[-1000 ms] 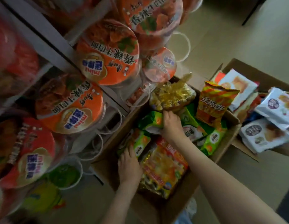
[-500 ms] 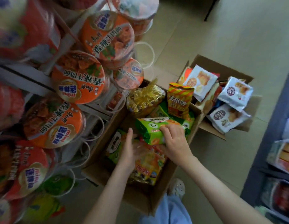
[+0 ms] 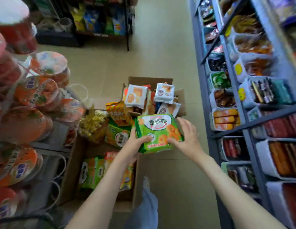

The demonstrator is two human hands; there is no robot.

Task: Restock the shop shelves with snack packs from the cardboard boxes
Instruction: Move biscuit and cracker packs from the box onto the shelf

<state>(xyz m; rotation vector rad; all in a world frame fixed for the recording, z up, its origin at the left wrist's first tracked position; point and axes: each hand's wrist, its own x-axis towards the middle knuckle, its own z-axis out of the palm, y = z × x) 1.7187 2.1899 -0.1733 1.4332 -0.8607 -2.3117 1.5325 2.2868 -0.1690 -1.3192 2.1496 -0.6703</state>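
- The left hand (image 3: 134, 146) grips the lower left corner of a green snack pack (image 3: 158, 129), thumb curled over its front.
- The right hand (image 3: 187, 138) is spread at the pack's right edge. Its thumb rests on the front and its fingers are fairly straight, beside the pack rather than wrapped round it.
- The green pack is held in the air, face up, above the floor (image 3: 160, 47) between the two cardboard boxes.
- The near box (image 3: 70, 166) holds more green packs, an orange pack (image 3: 117, 111) and a gold bag (image 3: 92, 123).
- The far box (image 3: 150, 79) holds white packs (image 3: 135, 95).
- Noodle cups (image 3: 23, 123) fill the rack on the left.
- Stocked shelves (image 3: 253, 123) stand on the right.
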